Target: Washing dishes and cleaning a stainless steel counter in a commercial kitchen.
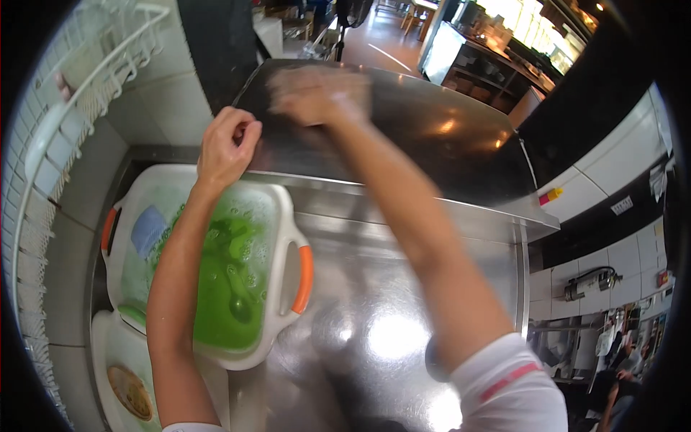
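Note:
My right hand [313, 100], blurred by motion, is on a pale cloth [358, 89] that lies against the dark metal ledge [432, 135]. The fingers and the cloth's outline are smeared. My left hand [229, 143] is loosely curled at the left front end of the ledge, with nothing visible in it. Below the left forearm stands a white basin [280, 216] with orange handles, full of green soapy water [227, 291]. A spoon-shaped utensil [240, 308] lies under the water, and a blue cloth or sponge [148, 231] sits at the basin's left.
A second white tub [102, 335] holds a round brown item [129, 391]. A stainless steel worktop [345, 281] extends right of the basin. On the left wall hangs a white wire rack [102, 81]. A person [621, 378] is at the far lower right.

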### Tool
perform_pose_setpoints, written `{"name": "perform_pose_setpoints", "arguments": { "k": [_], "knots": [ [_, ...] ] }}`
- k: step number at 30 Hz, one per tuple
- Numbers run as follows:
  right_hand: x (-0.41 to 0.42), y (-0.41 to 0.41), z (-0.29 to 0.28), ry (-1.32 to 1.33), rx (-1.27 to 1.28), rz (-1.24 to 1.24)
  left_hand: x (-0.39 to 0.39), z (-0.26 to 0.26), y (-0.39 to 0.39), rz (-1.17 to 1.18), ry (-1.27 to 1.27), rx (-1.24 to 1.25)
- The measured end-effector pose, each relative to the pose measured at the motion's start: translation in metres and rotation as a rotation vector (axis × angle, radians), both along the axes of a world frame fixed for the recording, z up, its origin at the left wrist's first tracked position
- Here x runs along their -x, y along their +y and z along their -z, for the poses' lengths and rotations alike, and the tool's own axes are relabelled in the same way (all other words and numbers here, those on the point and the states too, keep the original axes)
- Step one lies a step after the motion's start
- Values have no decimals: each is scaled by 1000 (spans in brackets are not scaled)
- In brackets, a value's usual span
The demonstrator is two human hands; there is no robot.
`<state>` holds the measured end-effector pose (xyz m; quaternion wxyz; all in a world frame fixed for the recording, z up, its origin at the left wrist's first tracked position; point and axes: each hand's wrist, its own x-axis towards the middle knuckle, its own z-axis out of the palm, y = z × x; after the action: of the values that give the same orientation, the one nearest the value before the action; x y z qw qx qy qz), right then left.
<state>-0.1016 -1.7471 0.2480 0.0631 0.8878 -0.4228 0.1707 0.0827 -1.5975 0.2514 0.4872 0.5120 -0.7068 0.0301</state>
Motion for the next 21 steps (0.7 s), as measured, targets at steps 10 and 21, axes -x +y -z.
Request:
{"name": "perform_pose_setpoints", "arguments": {
  "k": [10, 21],
  "knots": [
    [222, 176, 6, -71, 40, -206, -6, 4, -7, -41, -72, -11],
    [436, -79, -24, 351, -176, 507, -1, 5, -7, -118, -119, -161]
  ]
}}
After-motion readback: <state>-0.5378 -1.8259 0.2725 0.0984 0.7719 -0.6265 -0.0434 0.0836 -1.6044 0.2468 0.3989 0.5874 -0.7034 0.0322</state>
